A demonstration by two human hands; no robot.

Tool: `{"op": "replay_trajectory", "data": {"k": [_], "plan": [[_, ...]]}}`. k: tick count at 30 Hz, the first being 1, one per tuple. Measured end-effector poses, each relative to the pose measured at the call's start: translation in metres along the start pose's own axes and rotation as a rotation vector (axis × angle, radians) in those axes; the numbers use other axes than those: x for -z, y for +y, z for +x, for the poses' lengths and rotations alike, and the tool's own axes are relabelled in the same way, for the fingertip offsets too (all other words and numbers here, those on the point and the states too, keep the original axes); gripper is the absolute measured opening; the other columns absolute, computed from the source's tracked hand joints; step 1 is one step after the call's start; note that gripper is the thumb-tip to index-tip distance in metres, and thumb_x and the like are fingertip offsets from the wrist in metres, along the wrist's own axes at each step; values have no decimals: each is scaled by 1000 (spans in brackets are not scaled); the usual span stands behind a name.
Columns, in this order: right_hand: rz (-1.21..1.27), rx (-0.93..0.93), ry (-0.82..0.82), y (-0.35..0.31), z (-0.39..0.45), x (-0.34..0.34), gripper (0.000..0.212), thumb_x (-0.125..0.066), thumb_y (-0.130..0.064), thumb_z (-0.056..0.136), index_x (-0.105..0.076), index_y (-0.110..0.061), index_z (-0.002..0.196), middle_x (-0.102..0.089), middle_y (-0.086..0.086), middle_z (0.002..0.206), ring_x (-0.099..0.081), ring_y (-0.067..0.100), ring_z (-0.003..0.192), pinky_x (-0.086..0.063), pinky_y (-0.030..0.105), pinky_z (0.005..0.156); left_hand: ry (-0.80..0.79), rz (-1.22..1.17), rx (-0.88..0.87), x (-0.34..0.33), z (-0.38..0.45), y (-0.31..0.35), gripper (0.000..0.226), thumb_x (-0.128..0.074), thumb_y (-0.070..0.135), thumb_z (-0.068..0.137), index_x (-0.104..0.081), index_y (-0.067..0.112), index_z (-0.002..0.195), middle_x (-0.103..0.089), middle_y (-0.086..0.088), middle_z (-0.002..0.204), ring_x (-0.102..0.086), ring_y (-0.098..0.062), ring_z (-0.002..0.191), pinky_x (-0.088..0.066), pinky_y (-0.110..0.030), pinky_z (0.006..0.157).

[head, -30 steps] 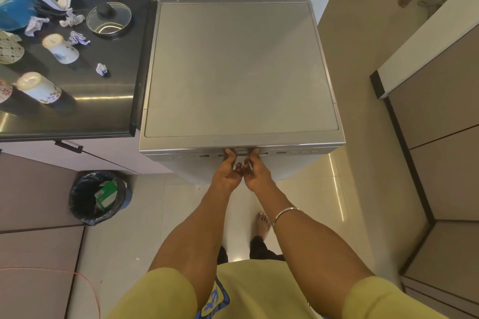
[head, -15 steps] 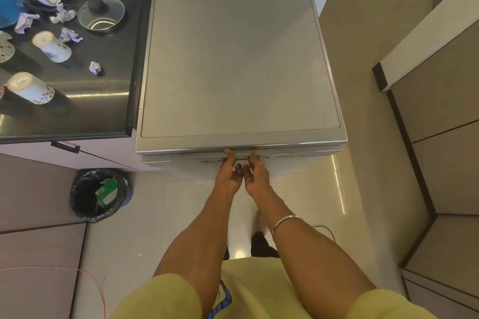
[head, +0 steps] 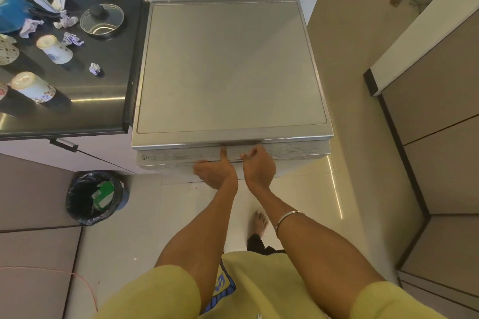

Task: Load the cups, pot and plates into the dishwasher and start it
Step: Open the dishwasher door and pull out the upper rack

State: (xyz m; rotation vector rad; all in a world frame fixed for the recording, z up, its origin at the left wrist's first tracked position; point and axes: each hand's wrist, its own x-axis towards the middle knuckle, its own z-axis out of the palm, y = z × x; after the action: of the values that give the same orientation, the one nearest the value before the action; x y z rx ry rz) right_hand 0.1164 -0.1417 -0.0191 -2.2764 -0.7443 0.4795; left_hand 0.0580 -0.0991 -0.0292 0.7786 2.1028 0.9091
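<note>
Two upturned cups [head: 54,49] are sitting on the dark worktop [head: 103,101] at left, near a glass lid [head: 101,21]. To its right, the dishwasher [head: 228,70] door is tilting slightly ajar. The left hand [head: 216,171] and right hand [head: 259,167] are gripping its top edge, fingers curled under, thumbs on the control strip.

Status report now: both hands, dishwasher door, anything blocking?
Left hand and right hand gripping door top edge. Door ajar. Cups on counter. Nothing blocking.
</note>
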Motion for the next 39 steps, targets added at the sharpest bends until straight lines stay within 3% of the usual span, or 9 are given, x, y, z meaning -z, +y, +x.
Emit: {"op": "replay_trajectory", "data": {"k": [2, 4, 8, 13, 19, 24, 28, 33, 39], "plan": [[-192, 223, -38, 4, 5, 2, 25, -75, -18, 80, -54, -24, 90, -61, -5, 85, -53, 17, 88, -49, 32, 68, 45, 260, -253, 4, 4, -2, 64, -80, 51, 74, -48, 9, 111, -52, -10, 111, -51, -28, 101, -46, -38, 87], [-286, 325, -43, 8, 8, 6, 32, -77, -23, 79, -57, -23, 104, -58, 0, 104, -51, 21, 101, -48, 32, 85, 41, 470, -445, 8, 9, -5, 57, -77, 50, 78, -51, 9, 111, -54, -10, 111, -50, -30, 105, -44, -38, 91], [-353, 386, -96, 23, 2, 9, 49, -70, -36, 87, -54, -17, 130, -52, 5, 132, -46, 25, 127, -38, 34, 108, -61, 550, -716, 16, 16, -16, 40, -69, 37, 89, -58, 10, 115, -55, -10, 123, -48, -29, 122, -38, -38, 104], [-437, 336, -194, 29, -10, 9, 59, -60, -36, 95, -40, -15, 146, -36, 11, 154, -24, 28, 146, -23, 40, 119, -170, 717, -760, 27, 11, -30, 38, -51, 32, 101, -54, 12, 133, -48, -12, 144, -30, -35, 142, -27, -45, 115], [-541, 376, -343, 43, -19, 10, 68, -50, -37, 100, -18, -15, 156, -13, 9, 163, -3, 30, 151, -4, 43, 122, -412, 738, -775, 51, 7, -38, 44, -35, 28, 107, -43, 12, 147, -29, -14, 159, -8, -29, 152, -10, -44, 124], [-601, 358, -392, 49, -34, 14, 73, -51, -39, 99, -13, -16, 157, -11, 9, 164, -6, 31, 151, -6, 45, 122, -546, 892, -861, 79, 9, -51, 54, -37, 26, 106, -21, 17, 156, -13, -13, 164, -2, -30, 153, -10, -44, 124], [-745, 302, -375, 51, -56, 12, 82, -59, -38, 95, -9, -15, 157, -9, 10, 164, -8, 33, 150, -7, 49, 123, -509, 1091, -973, 99, 8, -70, 86, -56, 24, 99, 7, 16, 157, -2, -13, 165, -4, -31, 152, -13, -46, 124], [-733, 289, -451, 83, -89, 17, 88, -63, -34, 93, -7, -12, 157, -7, 9, 164, -9, 33, 151, -9, 48, 121, -547, 1185, -941, 120, 2, -100, 83, -58, 27, 98, -3, 9, 156, -9, -13, 165, -13, -32, 151, -14, -45, 123], [-699, 352, -562, 130, -123, 27, 65, -40, -28, 104, -5, -13, 157, -4, 7, 165, -9, 30, 151, -11, 45, 122, -620, 1171, -929, 150, -7, -149, 80, -55, 26, 100, -3, 5, 157, -7, -13, 165, -13, -32, 151, -14, -43, 122]]}}
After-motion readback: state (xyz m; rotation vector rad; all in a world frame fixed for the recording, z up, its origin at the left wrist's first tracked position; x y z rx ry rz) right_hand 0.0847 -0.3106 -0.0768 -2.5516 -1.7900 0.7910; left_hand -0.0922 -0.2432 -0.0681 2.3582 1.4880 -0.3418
